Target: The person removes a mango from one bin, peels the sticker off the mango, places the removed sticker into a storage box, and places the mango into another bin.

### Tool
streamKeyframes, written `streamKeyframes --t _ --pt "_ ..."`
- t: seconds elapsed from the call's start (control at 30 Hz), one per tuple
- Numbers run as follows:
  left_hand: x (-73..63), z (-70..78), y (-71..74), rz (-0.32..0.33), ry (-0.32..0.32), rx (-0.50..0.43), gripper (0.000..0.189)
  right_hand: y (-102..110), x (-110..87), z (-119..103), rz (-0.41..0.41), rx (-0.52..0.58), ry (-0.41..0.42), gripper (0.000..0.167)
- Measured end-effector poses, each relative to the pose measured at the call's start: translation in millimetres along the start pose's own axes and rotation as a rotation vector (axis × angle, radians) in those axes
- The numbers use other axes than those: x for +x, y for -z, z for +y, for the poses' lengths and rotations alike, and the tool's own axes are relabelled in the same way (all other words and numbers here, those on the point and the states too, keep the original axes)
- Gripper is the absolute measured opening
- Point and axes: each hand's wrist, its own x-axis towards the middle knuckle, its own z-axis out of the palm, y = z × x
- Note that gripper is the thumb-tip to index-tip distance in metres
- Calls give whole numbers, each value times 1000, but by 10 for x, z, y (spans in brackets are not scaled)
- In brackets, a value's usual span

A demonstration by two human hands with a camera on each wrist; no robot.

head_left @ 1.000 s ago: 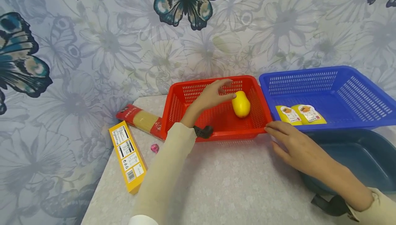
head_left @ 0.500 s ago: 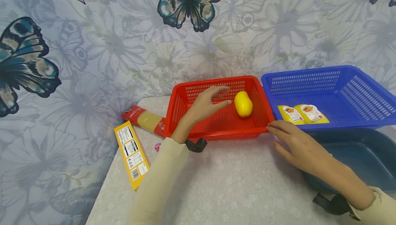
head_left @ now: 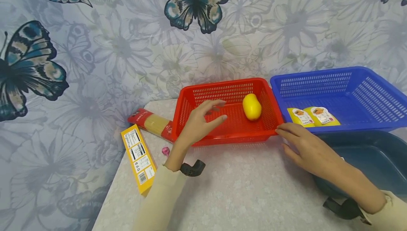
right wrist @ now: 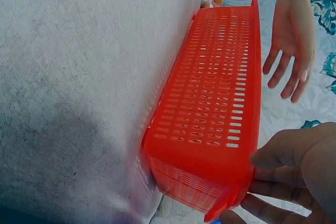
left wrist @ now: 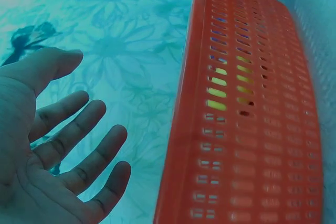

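The left hand (head_left: 198,122), fingers spread, hangs above the rectangular red perforated plastic basket (head_left: 241,138), left of the smooth yellow oblong fruit (head_left: 252,107) inside. The right hand (head_left: 306,148) touches that basket's front right corner; whether it pinches the rim I cannot tell.

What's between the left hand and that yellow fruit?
In the head view, only bare floor of the red basket shows between the left hand and the yellow fruit.

Bright head view, soft shadows on table (head_left: 241,185), left wrist view — teal-tinted
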Motion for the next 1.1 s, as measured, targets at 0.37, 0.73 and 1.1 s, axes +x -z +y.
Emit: streamKeyframes --t 0.37,0.73,1.1 --pt "-432 -83 152 136 51 18 46 -4 -1 -2 20 -1 13 49" --pt "-713 -198 260 232 81 56 46 -19 -6 3 28 -4 1 49" --pt "-941 -219 326 350 88 62 44 -41 0 -2 33 4 -1 50"
